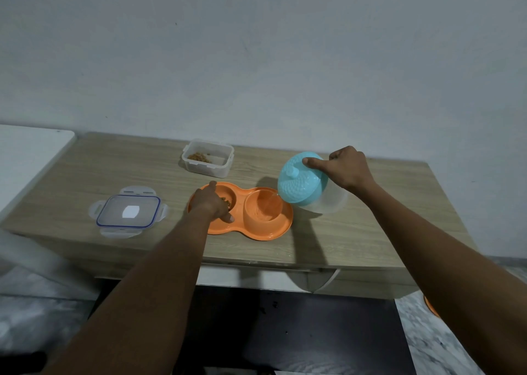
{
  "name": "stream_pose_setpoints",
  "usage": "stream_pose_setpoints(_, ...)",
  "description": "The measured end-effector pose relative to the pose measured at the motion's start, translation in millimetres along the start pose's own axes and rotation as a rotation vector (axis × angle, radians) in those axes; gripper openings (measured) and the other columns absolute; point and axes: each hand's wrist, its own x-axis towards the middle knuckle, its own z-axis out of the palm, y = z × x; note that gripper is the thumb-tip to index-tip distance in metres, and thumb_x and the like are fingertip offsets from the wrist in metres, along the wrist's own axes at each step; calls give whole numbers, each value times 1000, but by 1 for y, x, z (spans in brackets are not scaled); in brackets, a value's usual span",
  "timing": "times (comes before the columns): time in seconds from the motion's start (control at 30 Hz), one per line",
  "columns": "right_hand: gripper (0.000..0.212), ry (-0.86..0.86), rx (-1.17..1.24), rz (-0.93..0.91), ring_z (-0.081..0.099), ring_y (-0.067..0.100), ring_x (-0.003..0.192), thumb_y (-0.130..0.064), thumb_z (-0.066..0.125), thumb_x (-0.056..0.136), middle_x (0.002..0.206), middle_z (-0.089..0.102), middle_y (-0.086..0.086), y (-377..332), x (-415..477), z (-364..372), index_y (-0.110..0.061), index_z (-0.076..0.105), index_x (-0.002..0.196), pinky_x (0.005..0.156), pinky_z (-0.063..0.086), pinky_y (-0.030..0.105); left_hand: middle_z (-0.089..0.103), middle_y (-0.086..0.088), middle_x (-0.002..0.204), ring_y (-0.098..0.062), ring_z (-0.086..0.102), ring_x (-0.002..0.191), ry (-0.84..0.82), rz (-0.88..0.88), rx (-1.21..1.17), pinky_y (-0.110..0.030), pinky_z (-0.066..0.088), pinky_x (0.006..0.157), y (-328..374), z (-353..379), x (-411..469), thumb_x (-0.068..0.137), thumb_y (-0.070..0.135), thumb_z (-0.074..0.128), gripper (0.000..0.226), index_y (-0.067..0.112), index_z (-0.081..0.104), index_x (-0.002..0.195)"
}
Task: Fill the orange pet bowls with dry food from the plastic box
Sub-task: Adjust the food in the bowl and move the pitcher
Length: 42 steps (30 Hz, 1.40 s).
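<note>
An orange double pet bowl (pixel 272 230) lies on the wooden table. My left hand (pixel 212 202) rests on the rim of its left cup, where brown dry food (pixel 228 201) shows by my fingers. My right hand (pixel 346 166) grips a tilted jug with a turquoise lid (pixel 302 182), and a thin stream of water runs from it into the right cup (pixel 265 209). The clear plastic box (pixel 208 158) stands behind the bowls, open, with a little dry food in one corner.
The box's clear lid with a blue seal (pixel 128 211) lies flat at the table's left. A white surface (pixel 28 152) adjoins the table on the left. The table's front edge (pixel 256 263) runs just below the bowls; a wall stands behind.
</note>
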Motion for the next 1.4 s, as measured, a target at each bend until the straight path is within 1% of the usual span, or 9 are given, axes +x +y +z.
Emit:
stream_pose_setpoints(0.07, 64, 0, 4, 0, 45, 19, 53, -64, 77, 74, 53, 47, 6, -1, -1, 0, -9, 52, 54, 55, 34, 33, 26, -15, 160, -36, 27, 146, -1, -4, -7, -50, 38, 111, 1, 0, 0, 58, 21, 94, 130, 24, 11, 158)
stream_pose_setpoints(0.23, 64, -3, 14, 1, 44, 18, 53, -63, 77, 75, 53, 46, 6, -3, -2, -1, -10, 50, 52, 54, 33, 32, 27, -16, 160, -37, 30, 145, 3, -3, -11, -50, 39, 110, 0, 0, 1, 57, 20, 95, 131, 24, 11, 158)
stream_pose_setpoints(0.5, 64, -5, 25, -5, 40, 17, 51, -62, 78, 74, 51, 41, 4, -7, -3, -3, -11, 47, 52, 54, 31, 32, 23, -15, 161, -36, 25, 148, -5, -6, -9, -51, 37, 112, 0, 0, 1, 58, 21, 94, 131, 25, 9, 158)
stream_pose_setpoints(0.63, 67, -8, 35, -1, 35, 16, 50, -61, 79, 74, 48, 35, 0, -10, -4, -4, -16, 37, 47, 54, 29, 33, 22, -15, 162, -35, 24, 148, -6, -4, -15, -50, 37, 112, 0, 0, 2, 58, 20, 94, 131, 24, 9, 158)
stream_pose_setpoints(0.73, 68, -6, 33, 0, 34, 16, 49, -59, 79, 75, 48, 34, -1, -11, -6, -5, -17, 35, 47, 52, 27, 32, 24, -15, 161, -36, 25, 147, -2, -4, -12, -50, 37, 111, 0, 1, 2, 57, 21, 95, 132, 24, 9, 158)
stream_pose_setpoints(0.9, 65, -13, 42, -16, 40, 18, 52, -62, 78, 74, 51, 42, 4, -8, -5, -2, -14, 43, 49, 55, 32, 33, 25, -15, 161, -35, 24, 148, -4, -3, 0, -50, 36, 112, 0, 1, 3, 57, 22, 95, 133, 24, 8, 158)
stream_pose_setpoints(1.07, 65, -4, 53, -13, 37, 15, 49, -58, 79, 77, 48, 39, 1, -8, -7, 0, -14, 41, 48, 52, 29, 29, 27, -14, 160, -35, 25, 148, 4, -4, -5, -51, 36, 112, 0, 1, 3, 55, 23, 96, 134, 24, 10, 158)
stream_pose_setpoints(1.3, 66, -15, 48, -18, 47, 18, 54, -65, 77, 73, 56, 52, 9, -1, -3, 6, -2, 62, 60, 55, 35, 32, 26, -14, 161, -35, 24, 148, 6, -12, -20, -50, 35, 113, 0, 1, 2, 54, 23, 96, 135, 24, 11, 158)
stream_pose_setpoints(1.4, 66, -8, 71, -12, 46, 18, 54, -65, 78, 73, 54, 50, 8, 3, -4, 9, -4, 58, 56, 54, 34, 32, 27, -14, 160, -35, 26, 147, 4, -14, -18, -51, 37, 112, 1, 1, 2, 54, 22, 96, 134, 25, 11, 158)
